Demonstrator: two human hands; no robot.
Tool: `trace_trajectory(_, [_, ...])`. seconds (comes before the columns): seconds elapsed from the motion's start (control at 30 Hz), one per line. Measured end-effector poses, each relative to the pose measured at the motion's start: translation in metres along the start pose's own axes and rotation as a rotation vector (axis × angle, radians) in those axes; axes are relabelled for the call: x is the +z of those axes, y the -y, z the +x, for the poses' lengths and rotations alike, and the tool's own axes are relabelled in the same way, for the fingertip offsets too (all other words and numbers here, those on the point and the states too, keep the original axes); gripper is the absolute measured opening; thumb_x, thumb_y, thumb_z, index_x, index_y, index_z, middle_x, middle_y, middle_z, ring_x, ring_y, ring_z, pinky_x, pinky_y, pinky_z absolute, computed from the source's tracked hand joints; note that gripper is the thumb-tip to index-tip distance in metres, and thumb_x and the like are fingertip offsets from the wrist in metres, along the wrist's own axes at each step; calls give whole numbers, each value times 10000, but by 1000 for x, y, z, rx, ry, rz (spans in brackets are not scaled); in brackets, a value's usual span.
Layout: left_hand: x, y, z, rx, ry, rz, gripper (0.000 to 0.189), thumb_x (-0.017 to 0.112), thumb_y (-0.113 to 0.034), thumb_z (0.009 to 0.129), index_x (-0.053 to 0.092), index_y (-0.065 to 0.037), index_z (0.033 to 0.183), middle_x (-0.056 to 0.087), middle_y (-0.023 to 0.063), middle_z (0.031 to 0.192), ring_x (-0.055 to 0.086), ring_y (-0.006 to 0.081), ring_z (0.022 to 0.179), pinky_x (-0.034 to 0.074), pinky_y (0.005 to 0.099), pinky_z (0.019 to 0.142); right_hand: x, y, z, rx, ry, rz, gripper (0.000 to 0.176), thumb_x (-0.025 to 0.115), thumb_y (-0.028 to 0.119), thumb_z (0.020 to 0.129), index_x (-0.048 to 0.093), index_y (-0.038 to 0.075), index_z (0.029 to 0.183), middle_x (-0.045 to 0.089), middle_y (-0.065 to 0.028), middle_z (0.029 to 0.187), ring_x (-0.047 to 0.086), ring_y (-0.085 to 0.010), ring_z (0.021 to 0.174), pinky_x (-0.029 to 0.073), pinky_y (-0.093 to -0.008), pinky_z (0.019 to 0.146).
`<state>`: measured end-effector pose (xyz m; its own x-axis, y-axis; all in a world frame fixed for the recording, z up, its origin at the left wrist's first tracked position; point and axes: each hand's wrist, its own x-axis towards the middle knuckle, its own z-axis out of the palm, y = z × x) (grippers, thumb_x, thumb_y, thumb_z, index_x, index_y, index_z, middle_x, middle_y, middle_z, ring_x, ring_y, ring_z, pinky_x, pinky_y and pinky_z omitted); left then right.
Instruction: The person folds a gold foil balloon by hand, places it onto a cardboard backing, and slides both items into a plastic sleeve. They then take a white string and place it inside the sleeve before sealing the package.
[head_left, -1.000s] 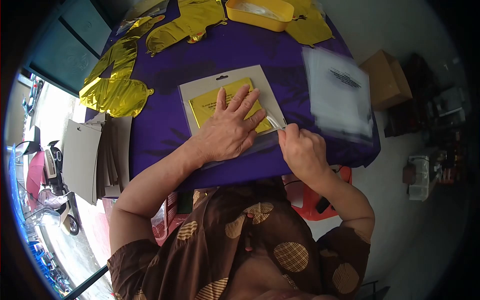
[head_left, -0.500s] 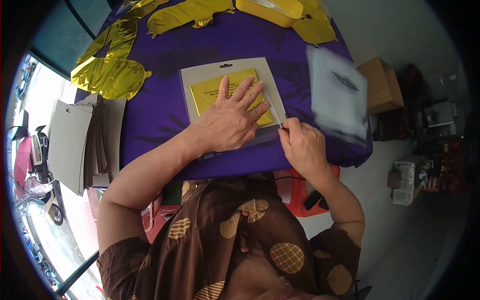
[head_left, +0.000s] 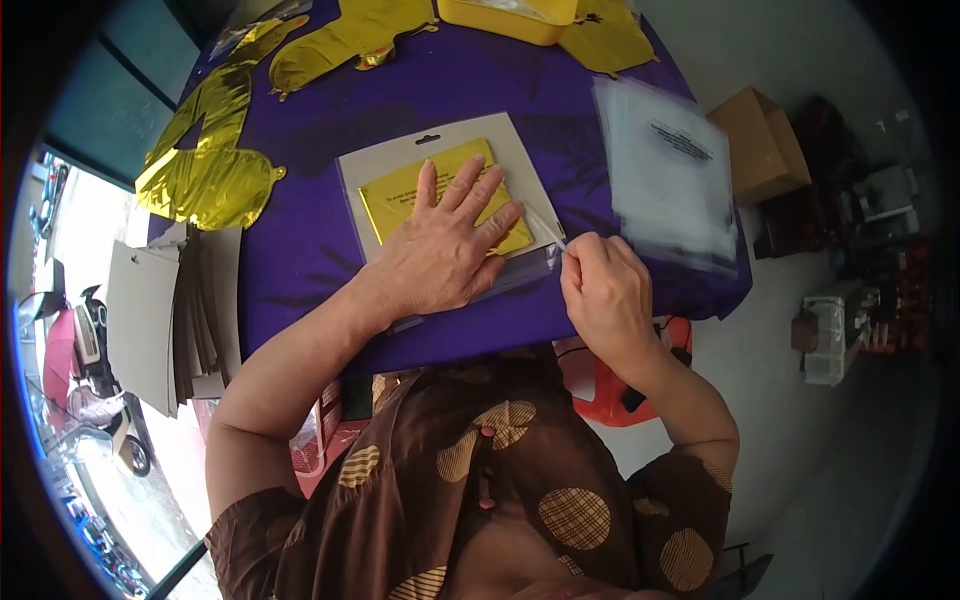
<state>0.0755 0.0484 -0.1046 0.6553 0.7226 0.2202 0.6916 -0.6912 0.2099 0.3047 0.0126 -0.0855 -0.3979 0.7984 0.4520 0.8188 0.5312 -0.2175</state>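
Observation:
My left hand (head_left: 440, 236) lies spread and open over a folded yellow foil sheet (head_left: 388, 196) with black print, pressing it down. Beneath the foil is a grey card (head_left: 480, 132) with a hanging slot at its top, all inside a clear plastic bag (head_left: 537, 262). Near the lower right corner of the bag, my right hand (head_left: 612, 295) is closed, thumb against curled fingers. A thin whitish strip (head_left: 548, 228) runs from its fingertips up along the card's right edge. Whether the strip is still joined to the bag I cannot tell.
Clear printed bags (head_left: 668, 190) lie stacked at right. Grey cards (head_left: 150, 320) stand fanned at the left edge of the purple-covered table (head_left: 300, 250). Gold foil balloons (head_left: 205, 180) and a yellow tray (head_left: 510, 25) sit at the back. A cardboard box (head_left: 757, 145) is beyond the right edge.
The whitish strip now shows stretched from my right fingertips. My left hand stays spread on the foil. The whole view has shifted slightly.

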Motion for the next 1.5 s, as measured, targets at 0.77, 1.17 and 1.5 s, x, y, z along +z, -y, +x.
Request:
trace_trajectory(0.77, [0, -1, 4, 8, 10, -18, 727, 646, -307, 899, 338, 66, 1443, 312, 282, 1543, 265, 445, 1469, 148, 669, 1170, 5, -10, -13, -75, -62, 185, 154, 668, -24, 745, 543, 29, 819, 506, -90, 762, 526, -272, 757, 465, -390, 712])
trace_trajectory(1.17, [-3, -3, 6, -5, 22, -49, 758, 666, -286, 880, 317, 57, 1459, 318, 265, 1547, 254, 437, 1478, 151, 658, 1175, 12, -8, -12, -107, -51, 219, 222, 682, -69, 742, 642, -44, 959, 557, -118, 804, 552, -288, 774, 489, -393, 720])
trace_trajectory(1.5, [-4, -6, 8, 9, 22, -23, 638, 666, -260, 879, 437, -98, 1452, 354, 261, 1516, 299, 452, 1449, 197, 696, 1134, 14, -19, -7, -78, -24, 388, 230, 662, -101, 748, 650, -51, 972, 584, -126, 811, 569, -300, 784, 499, -402, 707])
